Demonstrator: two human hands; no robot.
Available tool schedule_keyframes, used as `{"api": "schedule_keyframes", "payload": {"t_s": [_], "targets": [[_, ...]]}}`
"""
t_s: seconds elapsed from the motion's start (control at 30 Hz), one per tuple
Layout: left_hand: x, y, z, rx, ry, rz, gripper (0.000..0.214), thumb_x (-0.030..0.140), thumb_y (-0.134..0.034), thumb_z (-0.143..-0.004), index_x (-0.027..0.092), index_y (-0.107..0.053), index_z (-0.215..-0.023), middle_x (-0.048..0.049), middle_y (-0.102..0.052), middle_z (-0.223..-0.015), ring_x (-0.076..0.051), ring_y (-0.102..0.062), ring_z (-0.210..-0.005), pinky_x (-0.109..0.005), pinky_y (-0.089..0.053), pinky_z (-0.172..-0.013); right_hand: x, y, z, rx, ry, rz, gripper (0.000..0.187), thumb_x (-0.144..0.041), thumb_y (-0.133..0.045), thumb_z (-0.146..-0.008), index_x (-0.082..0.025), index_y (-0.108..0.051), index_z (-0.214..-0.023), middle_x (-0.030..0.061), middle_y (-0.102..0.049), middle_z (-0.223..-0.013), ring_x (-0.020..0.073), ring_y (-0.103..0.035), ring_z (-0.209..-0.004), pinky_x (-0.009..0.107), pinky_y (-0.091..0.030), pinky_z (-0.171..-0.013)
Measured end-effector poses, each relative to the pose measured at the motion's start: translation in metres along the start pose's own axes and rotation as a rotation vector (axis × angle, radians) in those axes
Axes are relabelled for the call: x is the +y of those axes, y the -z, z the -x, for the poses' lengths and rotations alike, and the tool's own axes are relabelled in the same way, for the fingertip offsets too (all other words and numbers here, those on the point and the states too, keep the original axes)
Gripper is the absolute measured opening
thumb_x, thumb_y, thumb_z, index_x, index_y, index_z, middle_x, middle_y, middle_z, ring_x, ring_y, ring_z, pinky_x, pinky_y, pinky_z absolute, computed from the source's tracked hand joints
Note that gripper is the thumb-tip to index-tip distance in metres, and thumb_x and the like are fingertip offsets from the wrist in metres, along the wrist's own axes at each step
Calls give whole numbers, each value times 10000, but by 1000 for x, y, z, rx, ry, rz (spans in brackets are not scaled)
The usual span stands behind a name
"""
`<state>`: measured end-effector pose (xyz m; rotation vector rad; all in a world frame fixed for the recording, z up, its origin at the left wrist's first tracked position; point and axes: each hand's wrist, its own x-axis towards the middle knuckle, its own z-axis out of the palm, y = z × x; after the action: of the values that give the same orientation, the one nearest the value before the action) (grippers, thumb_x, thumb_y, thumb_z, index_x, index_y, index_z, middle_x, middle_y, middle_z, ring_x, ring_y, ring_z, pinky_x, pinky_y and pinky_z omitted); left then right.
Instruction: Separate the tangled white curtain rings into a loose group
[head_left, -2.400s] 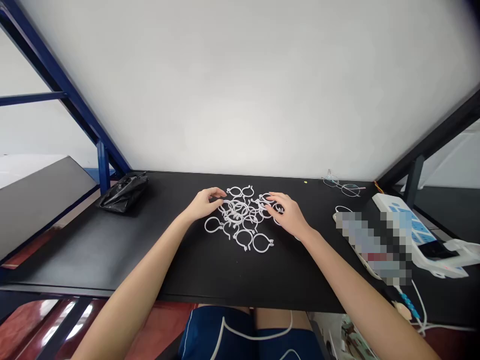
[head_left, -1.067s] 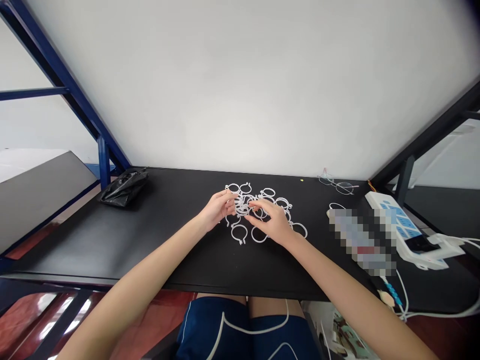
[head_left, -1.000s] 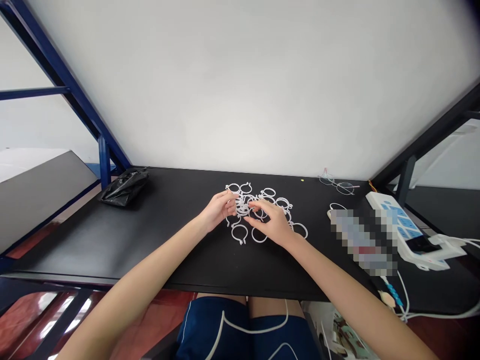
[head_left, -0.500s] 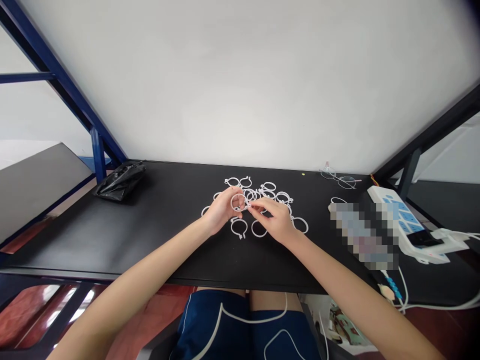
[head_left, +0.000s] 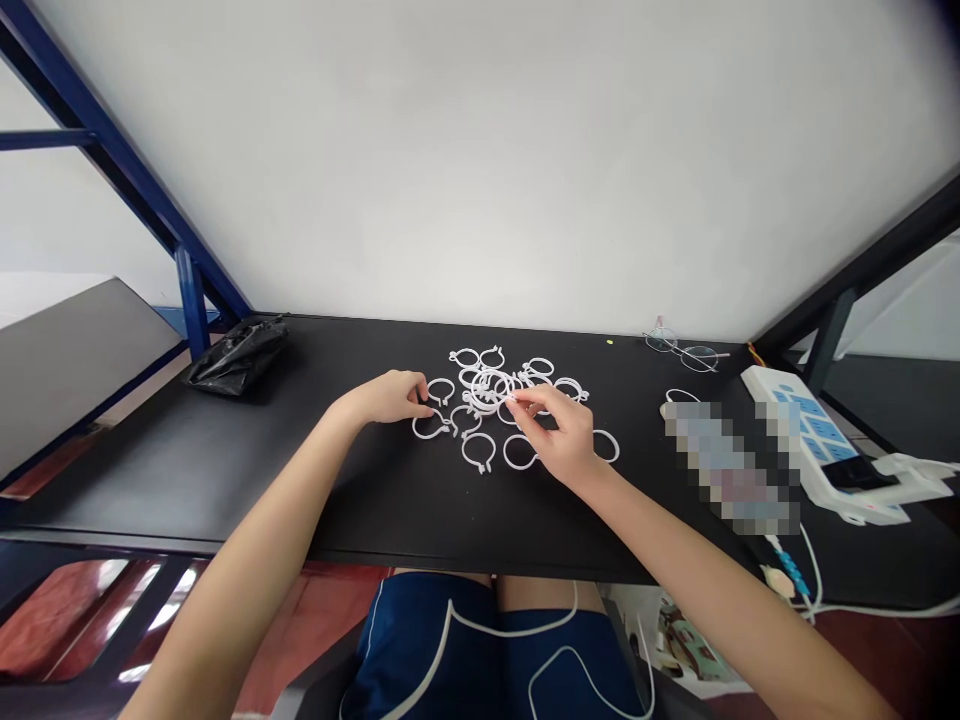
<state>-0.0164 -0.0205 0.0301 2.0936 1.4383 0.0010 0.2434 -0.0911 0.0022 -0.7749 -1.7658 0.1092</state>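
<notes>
Several thin white rings (head_left: 478, 452) with small knobbed ends lie loosely on the black desktop. My right hand (head_left: 559, 430) pinches a white ring (head_left: 491, 375) between thumb and fingertips, held over the middle of the pile, where it overlaps the others in view. To the left, my left hand (head_left: 390, 396) is at the pile's edge with thumb and fingers apart. Its fingertips are beside one loose ring (head_left: 441, 391), and its thumb is just above another ring (head_left: 429, 434); whether it touches either is unclear.
A crumpled black plastic bag (head_left: 238, 355) sits at the desk's back left. Eyeglasses (head_left: 697, 357) rest near the wall at the right. In front of them are a blurred-out device (head_left: 720, 465) and a white power strip (head_left: 814, 430) with cables. Blue metal posts (head_left: 191, 300) frame the left.
My left hand has let go of the ring and moved left to the pile's edge. My right hand keeps its pinch on that ring and has barely moved.
</notes>
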Motion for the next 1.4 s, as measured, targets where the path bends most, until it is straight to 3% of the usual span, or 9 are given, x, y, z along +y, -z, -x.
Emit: {"api": "schedule_keyframes", "payload": {"t_s": [0.27,0.4,0.53,0.6,0.7,0.93,1.1,1.27,1.4], "targets": [[19,-27,-12,147,-227,215,254,406,-630,-744,194,-539,-851,20,-657,-686,-143,-589,-614,-244,-445,-597,0,1,-1,-3,-18,7,84,-150,-624,-863,-202,-658,-920,20,-680,-767,125,-627,-630,251,-549,-568],[19,-28,-15,324,-296,204,200,372,-603,-802,185,-552,-852,19,-641,-710,-118,-555,-597,-237,-445,-595,0,2,-1,16,-6,9,102,-135,-633,-855,-205,-657,-925,17,-677,-766,123,-628,-633,248,-550,-569],[28,-32,-11,717,-447,207,193,345,-534,-880,174,-546,-969,-11,-635,-790,-112,-558,-624,-247,-470,-615,2,1,-1,20,-2,1,124,-117,-639,-849,-206,-656,-934,16,-673,-763,124,-629,-637,248,-555,-567],[37,-39,-7,1065,-636,180,198,313,-469,-922,171,-517,-1051,-39,-637,-857,-128,-584,-691,-287,-493,-692,1,1,-1,22,7,-1,128,-117,-639,-850,-209,-655,-938,14,-675,-763,125,-629,-633,252,-558,-566],[49,-50,-4,1330,-961,72,354,395,-499,-903,195,-445,-1190,-94,-634,-1031,-195,-620,-878,-354,-509,-762,-3,3,0,34,30,-8,146,-123,-636,-853,-218,-655,-963,16,-688,-784,128,-630,-621,267,-562,-571],[55,-60,-4,1216,-1047,53,629,538,-521,-881,176,-362,-1371,-156,-617,-1173,-252,-600,-1028,-393,-498,-810,-20,3,0,82,128,-39,222,-81,-622,-846,-220,-634,-1018,27,-697,-808,143,-653,-648,278,-553,-578],[69,-61,8,1236,-1035,34,523,466,-410,-967,152,-430,-1384,-138,-664,-1061,-214,-619,-904,-361,-491,-785,-25,2,0,73,151,-54,226,-85,-613,-852,-224,-633,-1029,25,-709,-802,153,-672,-662,273,-558,-567],[74,-63,11,1278,-1080,4,693,573,-491,-900,119,-410,-1416,-147,-667,-1042,-224,-611,-904,-366,-494,-788,-25,3,4,116,178,-65,288,-50,-634,-825,-217,-637,-1060,35,-725,-836,159,-687,-680,266,-566,-554],[73,-66,13,1214,-1038,53,626,448,-520,-930,134,-361,-1447,-155,-651,-1108,-222,-603,-969,-352,-506,-792,-23,4,6,113,163,-53,304,-52,-638,-818,-222,-636,-1069,41,-723,-829,175,-691,-699,284,-569,-567]]}}
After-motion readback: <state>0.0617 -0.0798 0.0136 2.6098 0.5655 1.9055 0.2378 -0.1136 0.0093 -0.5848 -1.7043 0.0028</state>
